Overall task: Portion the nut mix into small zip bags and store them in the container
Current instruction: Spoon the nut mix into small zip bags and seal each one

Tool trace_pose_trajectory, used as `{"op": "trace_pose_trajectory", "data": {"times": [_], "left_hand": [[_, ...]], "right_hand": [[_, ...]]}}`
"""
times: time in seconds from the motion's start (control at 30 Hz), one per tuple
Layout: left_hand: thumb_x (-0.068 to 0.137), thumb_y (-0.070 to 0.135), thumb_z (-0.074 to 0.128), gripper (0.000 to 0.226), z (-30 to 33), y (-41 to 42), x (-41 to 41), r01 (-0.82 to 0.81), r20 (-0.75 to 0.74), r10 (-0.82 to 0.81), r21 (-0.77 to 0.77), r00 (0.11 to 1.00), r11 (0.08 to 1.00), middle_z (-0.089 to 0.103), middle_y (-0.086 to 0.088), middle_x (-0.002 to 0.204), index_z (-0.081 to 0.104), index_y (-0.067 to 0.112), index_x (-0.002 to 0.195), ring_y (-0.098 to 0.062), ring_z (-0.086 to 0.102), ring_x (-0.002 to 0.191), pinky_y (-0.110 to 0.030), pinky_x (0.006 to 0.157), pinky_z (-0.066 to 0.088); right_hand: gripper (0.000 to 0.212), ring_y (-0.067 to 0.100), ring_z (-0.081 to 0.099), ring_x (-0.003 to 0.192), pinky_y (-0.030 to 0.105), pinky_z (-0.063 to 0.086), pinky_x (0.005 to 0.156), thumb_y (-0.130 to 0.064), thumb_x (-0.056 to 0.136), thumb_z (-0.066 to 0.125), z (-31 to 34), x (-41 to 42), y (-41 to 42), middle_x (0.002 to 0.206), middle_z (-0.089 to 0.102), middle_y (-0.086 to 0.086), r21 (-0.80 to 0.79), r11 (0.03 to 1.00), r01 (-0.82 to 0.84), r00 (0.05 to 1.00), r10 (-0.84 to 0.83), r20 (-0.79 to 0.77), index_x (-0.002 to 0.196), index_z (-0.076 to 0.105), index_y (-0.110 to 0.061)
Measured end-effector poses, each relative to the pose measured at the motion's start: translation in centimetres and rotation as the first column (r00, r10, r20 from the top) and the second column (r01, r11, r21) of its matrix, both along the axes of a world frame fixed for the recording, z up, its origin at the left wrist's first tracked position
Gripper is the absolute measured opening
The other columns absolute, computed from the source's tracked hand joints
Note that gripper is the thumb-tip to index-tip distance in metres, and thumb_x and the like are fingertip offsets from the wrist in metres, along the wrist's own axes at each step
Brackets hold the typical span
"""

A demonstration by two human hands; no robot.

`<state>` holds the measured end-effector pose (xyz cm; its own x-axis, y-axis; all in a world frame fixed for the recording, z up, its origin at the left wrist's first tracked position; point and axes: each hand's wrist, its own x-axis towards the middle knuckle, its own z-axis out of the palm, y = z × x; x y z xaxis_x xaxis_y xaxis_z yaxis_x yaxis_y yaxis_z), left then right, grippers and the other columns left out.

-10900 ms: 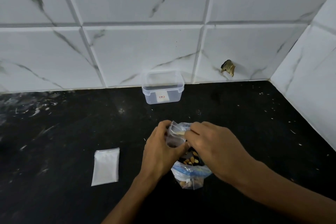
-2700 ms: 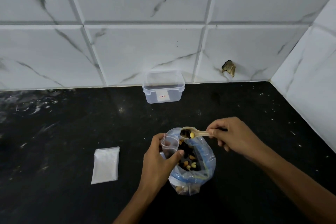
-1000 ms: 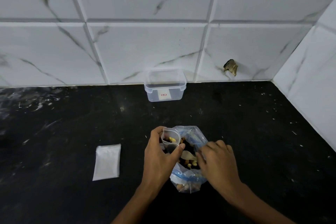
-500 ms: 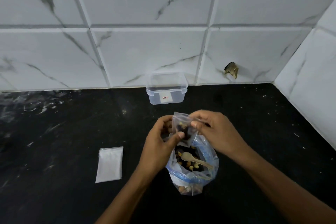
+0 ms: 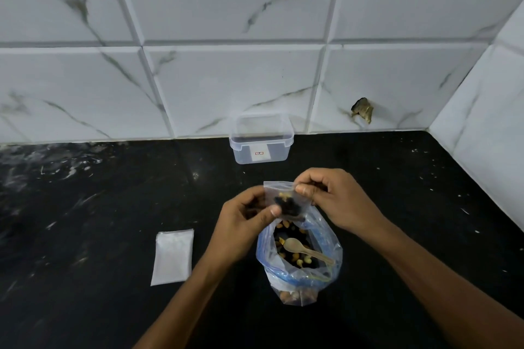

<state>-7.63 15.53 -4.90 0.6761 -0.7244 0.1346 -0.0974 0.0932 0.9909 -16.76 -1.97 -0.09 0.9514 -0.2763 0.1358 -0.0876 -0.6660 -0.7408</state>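
Two hands are busy over a black counter (image 5: 85, 235). Far left, at about 8 o'clock from the hands, lies a flat pile of empty small bags (image 5: 173, 256), not yet filled. Next comes the left hand (image 5: 246, 224). Its thumb and fingers pinch the left side of the small zip bag (image 5: 286, 201), which is held up in the air. That little bag has some nuts and dark bits in it. Its top strip does not look pressed shut yet, though it is hard to be sure. At 6 o'clock from the little bag, right under it, sits the big bag of nut mix (image 5: 300, 261), wide open, with a wooden spoon (image 5: 304, 249) lying inside on the nuts. The right hand (image 5: 337, 198) pinches the top right corner of the little bag. So the bag hangs between both grips, with the nuts low between the two thumbs. At 12 o'clock, by the tiled wall (image 5: 255, 37), stands the clear container (image 5: 261, 140), well apart from the hands. It looks like nothing is in it. So one portion looks scooped. Closing this bag, putting it in the container, and filling more bags are left.
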Motion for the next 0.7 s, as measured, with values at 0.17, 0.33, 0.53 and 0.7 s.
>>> {"op": "trace_pose_trajectory", "data": {"times": [0.17,0.33,0.53,0.7], "left_hand": [[0.094,0.005,0.058,0.015,1.7,-1.2,1.1,-0.077,-0.028,0.076,-0.044,0.997,0.996,0.076,0.001,0.079,0.072,0.008,0.097,-0.007,0.072,0.074,-0.018,0.061,0.055],[0.091,0.004,0.061,0.011,2.4,-1.6,1.6,-0.054,-0.001,0.054,-0.073,0.999,0.996,0.075,0.004,0.080,0.071,0.007,0.093,-0.007,0.071,0.076,-0.018,0.065,0.055],[0.089,0.006,0.065,0.016,2.5,-2.0,2.3,-0.104,0.099,0.106,-0.030,0.989,0.994,0.073,0.009,0.073,0.070,0.019,0.080,-0.003,0.068,0.071,-0.017,0.064,0.053],[0.090,0.005,0.065,0.017,2.7,-2.2,2.2,-0.084,0.145,0.085,-0.015,0.986,0.996,0.073,0.009,0.073,0.070,0.018,0.080,-0.004,0.069,0.072,-0.016,0.064,0.054]], "right_hand": [[0.013,0.008,0.066,0.078,0.020,0.055,0.069,-0.012,0.087,0.066,0.6,0.4,0.1,0.084,0.068,-0.005,0.100,0.995,-0.004,0.998,-0.003,0.067,0.095,0.069,-0.022],[0.006,0.008,0.065,0.074,0.025,0.055,0.067,-0.015,0.086,0.068,0.7,0.4,-0.4,0.077,0.069,-0.005,0.057,0.998,-0.019,0.996,0.014,0.089,0.084,0.070,-0.019],[0.007,0.013,0.067,0.076,0.028,0.057,0.070,-0.013,0.085,0.070,0.4,1.0,-0.5,0.081,0.070,-0.004,0.127,0.991,-0.029,0.995,0.017,0.096,0.089,0.072,-0.018],[0.004,0.004,0.063,0.072,0.016,0.049,0.065,-0.014,0.086,0.069,0.7,1.4,-0.4,0.076,0.068,-0.007,0.062,0.997,-0.045,0.991,0.037,0.126,0.085,0.073,-0.015]]}}
